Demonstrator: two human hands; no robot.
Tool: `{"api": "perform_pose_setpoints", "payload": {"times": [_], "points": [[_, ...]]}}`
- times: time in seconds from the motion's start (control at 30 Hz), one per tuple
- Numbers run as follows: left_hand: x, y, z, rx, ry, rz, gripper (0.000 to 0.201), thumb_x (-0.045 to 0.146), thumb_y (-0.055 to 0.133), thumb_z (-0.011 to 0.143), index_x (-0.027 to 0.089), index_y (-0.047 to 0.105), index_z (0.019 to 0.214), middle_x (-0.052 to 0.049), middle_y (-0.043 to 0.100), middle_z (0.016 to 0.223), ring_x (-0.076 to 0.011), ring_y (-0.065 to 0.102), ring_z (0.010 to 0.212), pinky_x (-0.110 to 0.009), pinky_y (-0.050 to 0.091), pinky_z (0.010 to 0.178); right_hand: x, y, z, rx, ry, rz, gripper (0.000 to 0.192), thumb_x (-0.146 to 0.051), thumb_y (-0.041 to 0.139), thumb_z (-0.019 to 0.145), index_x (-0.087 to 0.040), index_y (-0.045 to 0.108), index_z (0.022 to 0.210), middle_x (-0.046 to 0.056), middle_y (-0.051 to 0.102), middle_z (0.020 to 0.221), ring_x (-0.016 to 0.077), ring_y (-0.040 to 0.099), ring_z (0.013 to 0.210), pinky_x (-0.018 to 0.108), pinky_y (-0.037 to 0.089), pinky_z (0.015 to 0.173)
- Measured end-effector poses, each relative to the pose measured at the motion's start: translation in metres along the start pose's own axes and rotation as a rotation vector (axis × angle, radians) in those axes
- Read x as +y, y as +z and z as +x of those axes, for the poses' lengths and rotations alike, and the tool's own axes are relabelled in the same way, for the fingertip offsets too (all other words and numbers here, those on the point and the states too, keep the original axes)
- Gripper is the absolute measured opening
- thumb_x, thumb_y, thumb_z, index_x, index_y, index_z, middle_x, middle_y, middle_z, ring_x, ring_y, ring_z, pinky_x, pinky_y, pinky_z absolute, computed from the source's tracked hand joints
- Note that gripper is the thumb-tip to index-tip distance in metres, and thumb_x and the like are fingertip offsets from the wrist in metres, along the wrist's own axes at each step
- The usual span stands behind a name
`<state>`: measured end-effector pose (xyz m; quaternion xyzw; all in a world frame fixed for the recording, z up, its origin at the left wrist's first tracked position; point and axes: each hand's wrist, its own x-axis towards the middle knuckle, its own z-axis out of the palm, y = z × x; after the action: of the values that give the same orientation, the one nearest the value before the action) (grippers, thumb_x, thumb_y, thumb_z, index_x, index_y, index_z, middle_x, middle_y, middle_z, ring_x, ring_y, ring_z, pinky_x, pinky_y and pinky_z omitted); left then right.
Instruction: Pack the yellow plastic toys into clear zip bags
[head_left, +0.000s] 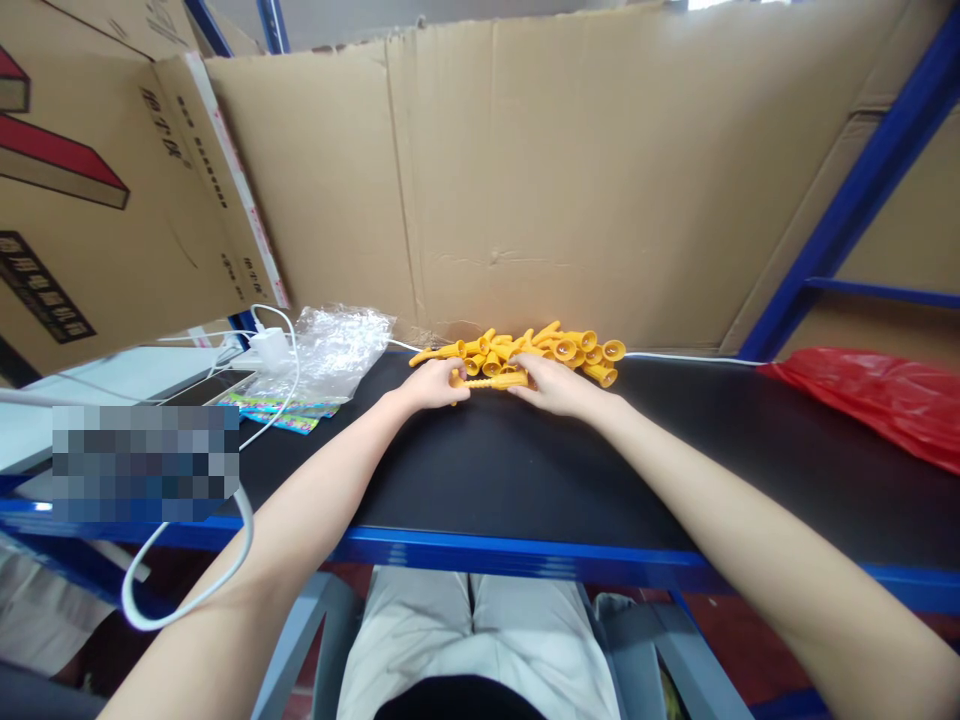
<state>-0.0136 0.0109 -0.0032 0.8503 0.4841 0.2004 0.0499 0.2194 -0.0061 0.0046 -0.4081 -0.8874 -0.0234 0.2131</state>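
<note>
Stretched level between my two hands is a yellow plastic horn-shaped piece (491,382) with a ribbed middle. My left hand (433,384) pinches its left end, and my right hand (551,385) has closed fingers on its right end. Right behind them, against the cardboard, lies a pile of similar yellow horn-shaped pieces (566,350), several with flared, cup-like mouths turned toward me. My fingers partly cover both ends of the held piece and some of the pile.
The black tabletop (525,470) has a blue metal front edge (525,553). To the left are a clear plastic bag (337,345), colourful packets (289,412), a white charger (271,350) and looping cables. A red plastic bag (870,395) lies right. Tall cardboard (562,170) walls the back.
</note>
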Motion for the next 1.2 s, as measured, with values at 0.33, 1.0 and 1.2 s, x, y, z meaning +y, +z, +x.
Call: {"api": "perform_pose_setpoints", "payload": {"times": [0.33, 1.0, 1.2], "points": [[0.000, -0.002, 0.001, 0.033, -0.070, 0.090, 0.029, 0.035, 0.054, 0.066, 0.022, 0.056, 0.091, 0.000, 0.058, 0.070, -0.0176, 0.056, 0.073, -0.025, 0.039, 0.067, 0.016, 0.002, 0.002, -0.061, 0.100, 0.322, 0.045, -0.013, 0.059, 0.070, -0.015, 0.045, 0.113, 0.009, 0.058, 0.102, 0.0164, 0.059, 0.082, 0.034, 0.050, 0.076], [-0.006, 0.000, 0.002, 0.064, -0.009, 0.135, 0.031, 0.037, 0.056, 0.066, 0.022, 0.058, 0.093, 0.001, 0.059, 0.068, -0.0161, 0.055, 0.068, -0.024, 0.038, 0.063, 0.010, 0.005, 0.002, -0.255, 0.445, 0.804, 0.059, -0.064, 0.031, 0.082, -0.013, 0.054, 0.066, 0.007, 0.058, 0.050, 0.0094, 0.049, 0.037, 0.021, 0.034, 0.035], [-0.003, -0.001, 0.001, 0.045, -0.026, 0.127, 0.030, 0.036, 0.056, 0.066, 0.022, 0.058, 0.093, 0.000, 0.060, 0.071, -0.0168, 0.057, 0.072, -0.025, 0.039, 0.065, 0.014, 0.000, -0.002, -0.324, 0.378, 0.842, 0.046, -0.046, 0.062, 0.075, -0.015, 0.048, 0.106, 0.007, 0.067, 0.082, 0.0106, 0.060, 0.056, 0.020, 0.042, 0.046]]}}
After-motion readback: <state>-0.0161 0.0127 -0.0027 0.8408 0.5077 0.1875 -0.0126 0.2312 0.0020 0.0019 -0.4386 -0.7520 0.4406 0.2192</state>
